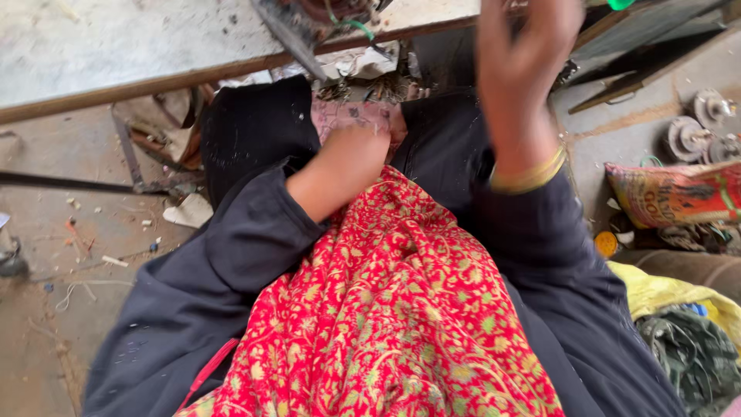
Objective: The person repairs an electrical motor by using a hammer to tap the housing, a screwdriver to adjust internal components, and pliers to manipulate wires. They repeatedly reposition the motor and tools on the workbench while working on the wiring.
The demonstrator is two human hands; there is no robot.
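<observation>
Resting in the lap, the left hand [351, 158] curls shut on a pink cloth [351, 117] just above the red shawl [386, 309]. Right hand [525, 54] is raised, blurred, fingers loosely apart, holding nothing, near the surface [116, 46] edge; a yellow bangle [532, 177] circles its wrist.

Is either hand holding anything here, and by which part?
Right hand is raised, blurred, apparently empty. Left hand rests in the lap by the pink cloth; any grip cannot be told.
</observation>
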